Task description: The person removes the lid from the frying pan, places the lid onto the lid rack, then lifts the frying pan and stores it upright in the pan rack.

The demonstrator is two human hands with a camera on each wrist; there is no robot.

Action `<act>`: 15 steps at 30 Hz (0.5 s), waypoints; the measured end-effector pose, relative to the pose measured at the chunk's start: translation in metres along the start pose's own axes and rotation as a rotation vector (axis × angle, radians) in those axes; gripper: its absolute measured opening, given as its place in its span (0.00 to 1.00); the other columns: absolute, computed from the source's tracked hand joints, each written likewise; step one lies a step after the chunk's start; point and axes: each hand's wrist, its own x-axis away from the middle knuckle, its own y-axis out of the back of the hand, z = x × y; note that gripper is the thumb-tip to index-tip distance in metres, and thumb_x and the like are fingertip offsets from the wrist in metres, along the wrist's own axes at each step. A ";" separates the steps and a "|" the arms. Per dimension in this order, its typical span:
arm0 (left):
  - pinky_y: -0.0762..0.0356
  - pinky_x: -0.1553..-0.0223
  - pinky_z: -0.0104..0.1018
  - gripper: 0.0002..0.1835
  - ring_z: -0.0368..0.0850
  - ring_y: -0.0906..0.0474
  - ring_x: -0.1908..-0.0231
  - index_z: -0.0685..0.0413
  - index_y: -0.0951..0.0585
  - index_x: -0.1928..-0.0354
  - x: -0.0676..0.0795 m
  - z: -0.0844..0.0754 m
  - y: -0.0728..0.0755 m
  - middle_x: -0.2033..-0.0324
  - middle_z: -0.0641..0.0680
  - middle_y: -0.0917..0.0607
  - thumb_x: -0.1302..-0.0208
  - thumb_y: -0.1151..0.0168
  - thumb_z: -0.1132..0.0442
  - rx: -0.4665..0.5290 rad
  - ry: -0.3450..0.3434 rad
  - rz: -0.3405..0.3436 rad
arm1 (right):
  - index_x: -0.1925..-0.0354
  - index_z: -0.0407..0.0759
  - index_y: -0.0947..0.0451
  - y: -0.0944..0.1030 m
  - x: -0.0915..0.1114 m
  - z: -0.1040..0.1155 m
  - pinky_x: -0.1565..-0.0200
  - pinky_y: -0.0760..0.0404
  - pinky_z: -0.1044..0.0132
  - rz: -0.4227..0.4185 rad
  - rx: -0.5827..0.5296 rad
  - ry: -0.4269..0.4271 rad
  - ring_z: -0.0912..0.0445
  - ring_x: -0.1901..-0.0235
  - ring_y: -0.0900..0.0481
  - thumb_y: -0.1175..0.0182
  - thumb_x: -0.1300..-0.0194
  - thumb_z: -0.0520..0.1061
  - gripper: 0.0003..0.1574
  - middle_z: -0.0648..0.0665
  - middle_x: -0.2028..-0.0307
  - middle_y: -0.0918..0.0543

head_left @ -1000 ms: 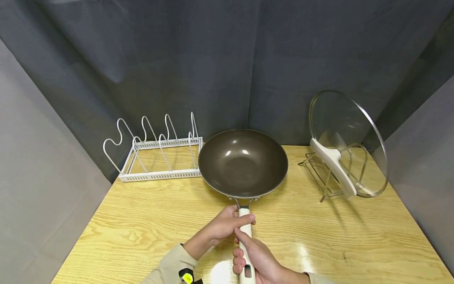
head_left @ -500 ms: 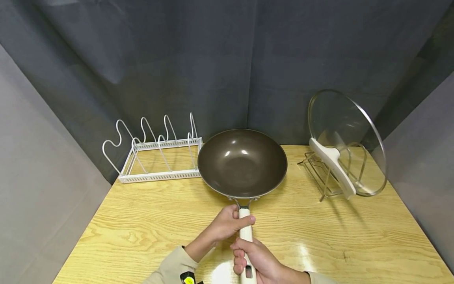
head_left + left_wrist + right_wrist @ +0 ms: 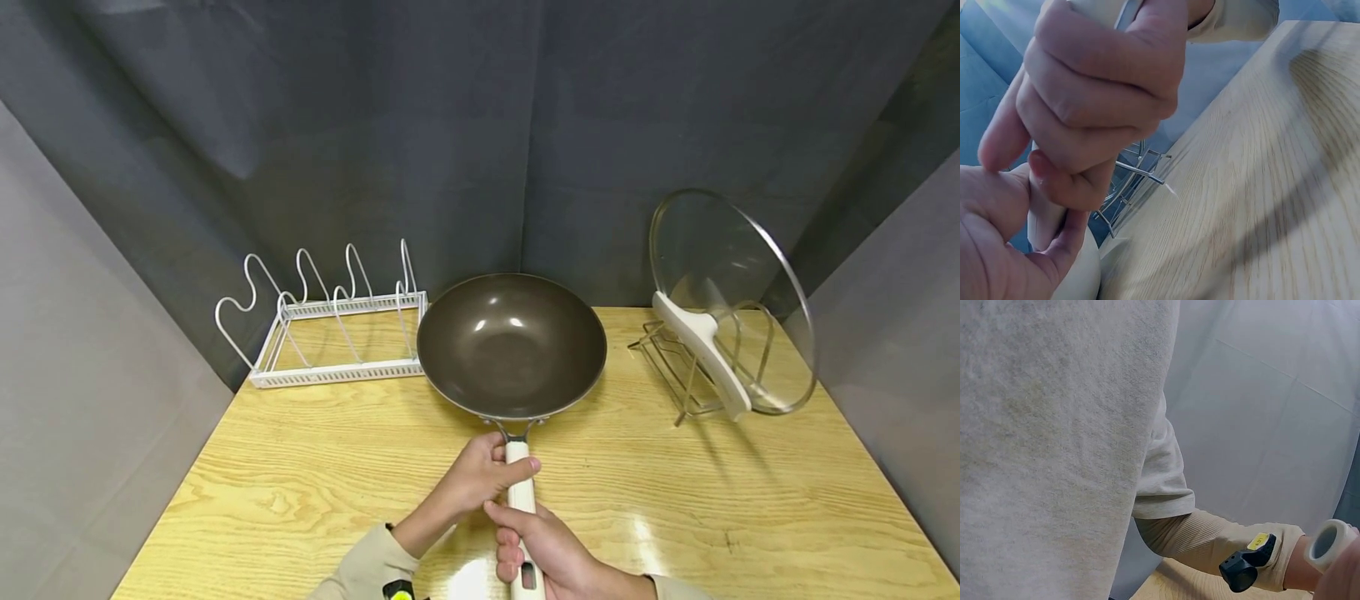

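A dark brown wok (image 3: 512,346) with a cream handle (image 3: 521,497) is at the centre of the head view, its bowl facing up and the handle pointing at the person. My left hand (image 3: 480,477) grips the handle's upper part near the metal bracket, thumb laid across the top. Below it, my right hand (image 3: 546,552) wraps its fingers round the lower part, close to the hanging hole. Seen from the left wrist, the right hand's curled fingers (image 3: 1085,94) cover much of the handle, and the left palm (image 3: 997,244) lies beside it. The handle's end (image 3: 1329,542) shows in the right wrist view.
Left of the wok stands a white wire rack (image 3: 337,372) with upright loops, its right end right at the wok's rim. On the right, a glass lid (image 3: 738,267) with a cream handle leans in a metal wire stand (image 3: 686,392). A dark curtain (image 3: 375,150) hangs behind the wooden table (image 3: 300,467).
The right thumb has shifted down and left across the handle, opening a small gap below the left hand. The left hand and the wok stay nearly in place.
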 end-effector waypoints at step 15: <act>0.24 0.73 0.29 0.13 0.38 0.21 0.75 0.63 0.20 0.58 -0.003 0.007 -0.001 0.75 0.48 0.15 0.36 0.31 0.61 -0.017 -0.033 -0.037 | 0.70 0.49 0.39 0.002 -0.001 -0.001 0.78 0.32 0.77 -0.040 0.105 0.030 0.69 0.86 0.35 0.48 0.33 0.35 0.13 0.59 0.84 0.34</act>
